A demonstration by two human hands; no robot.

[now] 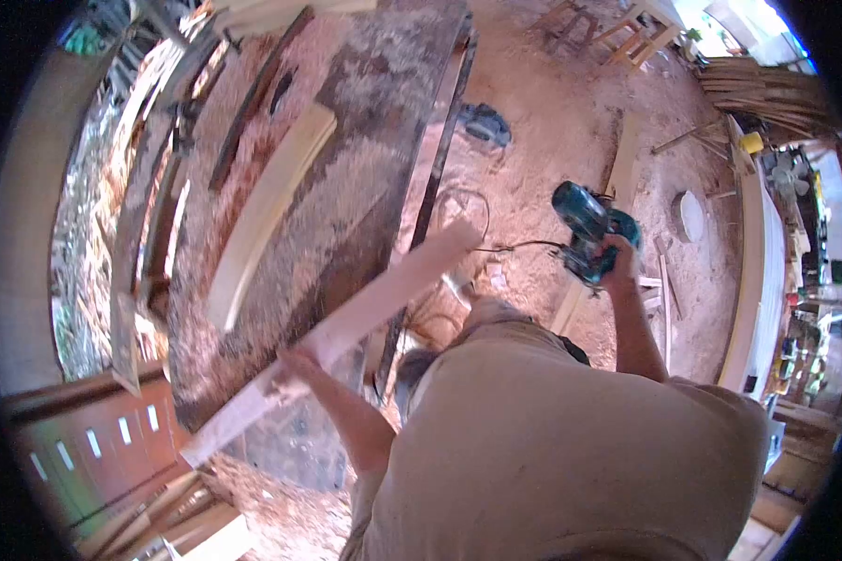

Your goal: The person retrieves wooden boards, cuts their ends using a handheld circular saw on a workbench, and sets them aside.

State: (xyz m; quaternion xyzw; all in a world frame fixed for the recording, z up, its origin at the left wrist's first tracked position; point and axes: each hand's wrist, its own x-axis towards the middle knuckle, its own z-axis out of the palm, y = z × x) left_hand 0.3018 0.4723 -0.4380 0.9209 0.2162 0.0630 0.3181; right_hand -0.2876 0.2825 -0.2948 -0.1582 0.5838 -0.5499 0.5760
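Observation:
My left hand (299,369) is closed around a long, pale wooden board (384,297), which slants over the near edge of the workbench (365,103). One end of the board reaches past the bench edge toward the middle of the view. Out to the right, my right hand (619,264) grips a teal corded power tool (587,213) with a rounded motor housing. The tool is held in the air above the floor, apart from the board. A dark cord runs from it toward the bench. Its exact kind is hard to make out.
A curved pale wood piece (276,210) lies on the dusty bench. Another dark blue tool (485,124) rests on the floor, which is strewn with shavings. A round white lid-like object (690,217) and wood strips lie at right. Wooden stools (631,33) stand at the back.

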